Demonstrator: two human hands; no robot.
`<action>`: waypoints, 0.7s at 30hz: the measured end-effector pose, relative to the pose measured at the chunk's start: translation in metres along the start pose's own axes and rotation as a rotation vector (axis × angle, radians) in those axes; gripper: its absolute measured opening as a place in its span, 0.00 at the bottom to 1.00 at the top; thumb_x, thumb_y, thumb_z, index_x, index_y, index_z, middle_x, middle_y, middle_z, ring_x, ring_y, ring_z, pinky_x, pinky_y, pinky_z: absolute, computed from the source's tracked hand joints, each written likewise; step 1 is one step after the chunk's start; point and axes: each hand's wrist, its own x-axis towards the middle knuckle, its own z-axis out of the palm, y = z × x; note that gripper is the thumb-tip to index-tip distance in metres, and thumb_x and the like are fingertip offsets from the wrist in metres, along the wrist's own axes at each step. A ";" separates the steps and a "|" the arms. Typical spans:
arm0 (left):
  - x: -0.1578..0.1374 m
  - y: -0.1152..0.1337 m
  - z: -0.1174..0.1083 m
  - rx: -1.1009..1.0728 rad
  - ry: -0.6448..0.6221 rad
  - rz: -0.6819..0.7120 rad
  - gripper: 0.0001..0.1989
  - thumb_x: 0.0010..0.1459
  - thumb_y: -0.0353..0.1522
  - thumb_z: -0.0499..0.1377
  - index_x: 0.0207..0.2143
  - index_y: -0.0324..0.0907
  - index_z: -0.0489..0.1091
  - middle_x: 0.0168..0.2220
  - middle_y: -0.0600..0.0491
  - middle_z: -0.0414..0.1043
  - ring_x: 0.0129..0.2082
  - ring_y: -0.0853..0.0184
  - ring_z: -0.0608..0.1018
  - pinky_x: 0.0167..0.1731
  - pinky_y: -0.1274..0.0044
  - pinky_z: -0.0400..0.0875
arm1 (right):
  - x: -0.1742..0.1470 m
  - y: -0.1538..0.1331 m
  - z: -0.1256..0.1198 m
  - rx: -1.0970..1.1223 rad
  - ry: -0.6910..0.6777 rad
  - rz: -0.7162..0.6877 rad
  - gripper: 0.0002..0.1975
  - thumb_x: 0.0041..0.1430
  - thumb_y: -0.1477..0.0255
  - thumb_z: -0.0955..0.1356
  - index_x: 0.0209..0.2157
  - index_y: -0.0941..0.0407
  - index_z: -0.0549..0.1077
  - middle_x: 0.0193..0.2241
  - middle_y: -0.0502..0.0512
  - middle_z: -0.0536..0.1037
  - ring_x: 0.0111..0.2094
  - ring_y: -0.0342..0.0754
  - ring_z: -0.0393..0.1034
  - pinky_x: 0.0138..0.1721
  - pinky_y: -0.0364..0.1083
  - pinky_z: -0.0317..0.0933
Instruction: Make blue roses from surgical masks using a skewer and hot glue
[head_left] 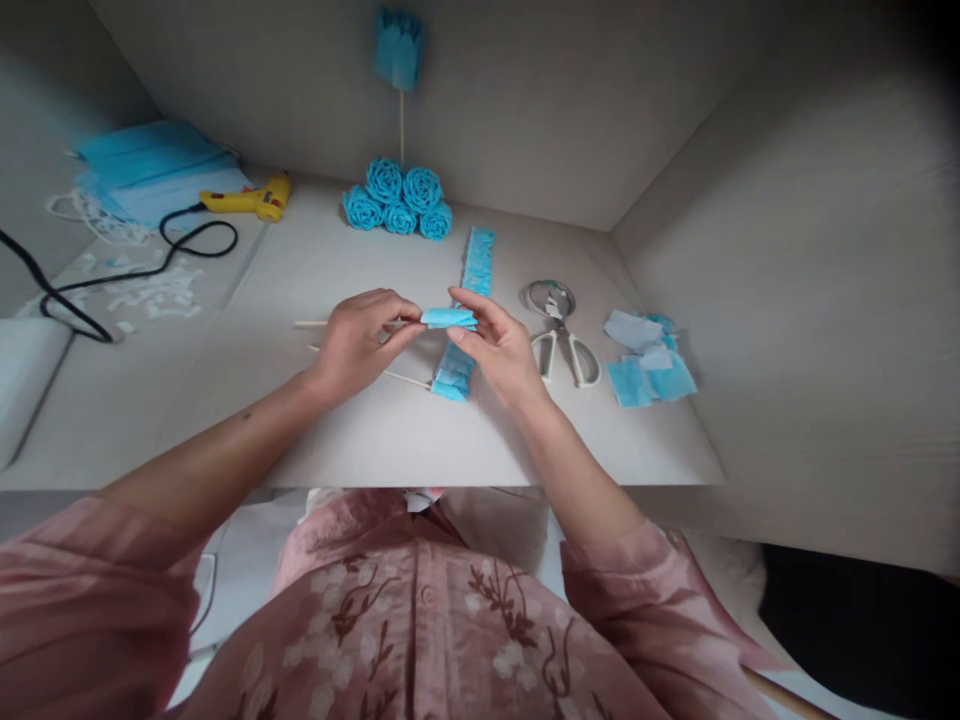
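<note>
My left hand and my right hand meet above the white table and together pinch a small roll of blue fabric. The roll sits at the end of a thin wooden stick that runs left past my left hand. Under my hands lies a pleated blue fabric strip that stretches away from me, its near end beside my right wrist. A second wooden stick lies on the table below my left hand.
Several blue fabric roses are piled at the back, with a finished blue flower on a stick against the wall. Scissors and blue scraps lie to the right. A yellow glue gun, its black cord and stacked blue masks are at the left.
</note>
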 end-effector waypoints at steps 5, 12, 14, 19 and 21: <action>0.000 0.002 0.000 -0.007 0.016 -0.011 0.14 0.70 0.41 0.58 0.37 0.41 0.78 0.34 0.50 0.81 0.31 0.66 0.79 0.32 0.77 0.71 | 0.000 0.000 0.000 -0.004 0.004 -0.010 0.30 0.51 0.51 0.79 0.53 0.47 0.80 0.53 0.55 0.80 0.54 0.53 0.73 0.56 0.54 0.70; 0.002 0.000 -0.001 -0.024 -0.019 0.022 0.16 0.71 0.42 0.57 0.37 0.42 0.79 0.34 0.49 0.81 0.33 0.64 0.80 0.32 0.76 0.72 | 0.002 -0.006 -0.006 0.023 0.077 0.017 0.26 0.56 0.47 0.74 0.50 0.48 0.81 0.47 0.54 0.82 0.51 0.52 0.75 0.52 0.53 0.72; 0.002 -0.001 -0.001 0.002 -0.041 0.062 0.16 0.71 0.42 0.57 0.37 0.43 0.79 0.33 0.49 0.81 0.32 0.64 0.80 0.34 0.74 0.72 | 0.001 -0.008 -0.007 -0.017 0.054 -0.002 0.24 0.55 0.50 0.76 0.47 0.49 0.82 0.47 0.55 0.82 0.51 0.52 0.76 0.53 0.53 0.71; 0.002 -0.002 0.000 0.033 -0.091 0.142 0.15 0.71 0.40 0.58 0.35 0.43 0.78 0.32 0.50 0.81 0.32 0.64 0.80 0.36 0.73 0.72 | 0.000 -0.006 -0.004 -0.160 0.032 -0.045 0.15 0.56 0.54 0.75 0.37 0.51 0.83 0.35 0.51 0.82 0.36 0.48 0.75 0.41 0.48 0.69; 0.002 -0.002 0.001 0.038 -0.110 0.154 0.15 0.71 0.40 0.57 0.35 0.44 0.78 0.33 0.50 0.81 0.34 0.64 0.81 0.37 0.73 0.72 | 0.001 -0.004 -0.004 -0.192 0.072 -0.046 0.16 0.56 0.54 0.75 0.32 0.52 0.82 0.28 0.49 0.79 0.31 0.46 0.70 0.35 0.47 0.65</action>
